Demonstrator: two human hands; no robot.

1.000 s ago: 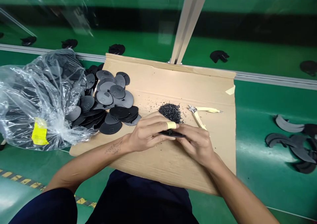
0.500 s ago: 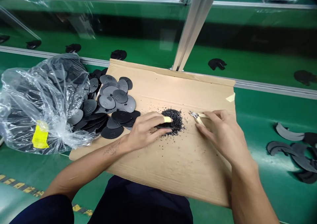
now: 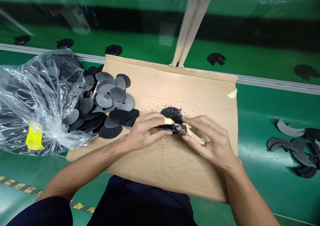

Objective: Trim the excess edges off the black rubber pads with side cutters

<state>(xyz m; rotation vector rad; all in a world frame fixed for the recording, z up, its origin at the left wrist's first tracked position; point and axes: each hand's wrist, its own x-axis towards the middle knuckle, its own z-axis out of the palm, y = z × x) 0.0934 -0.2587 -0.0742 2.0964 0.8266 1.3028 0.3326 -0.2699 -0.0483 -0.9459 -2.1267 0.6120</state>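
My left hand (image 3: 145, 131) pinches a thin black plastic disc (image 3: 163, 128) edge-on above a brown cardboard sheet (image 3: 175, 159); a yellow guard covers one fingertip. My right hand (image 3: 212, 141) grips yellow-handled cutters (image 3: 191, 132), whose metal jaws meet the disc's edge. Just behind the hands lies a small heap of black plastic trimmings (image 3: 172, 113).
A pile of black discs (image 3: 110, 103) spills from a clear plastic bag (image 3: 37, 99) at the left. Curved black off-cuts (image 3: 295, 146) lie on the green surface at the right. Behind, a metal rail (image 3: 275, 83) and slanted post (image 3: 190, 26) border a green conveyor carrying scattered black parts.
My right hand let go of the disc, reached right to the cutters on the cardboard, picked them up and brought them back to the disc held by my left hand.
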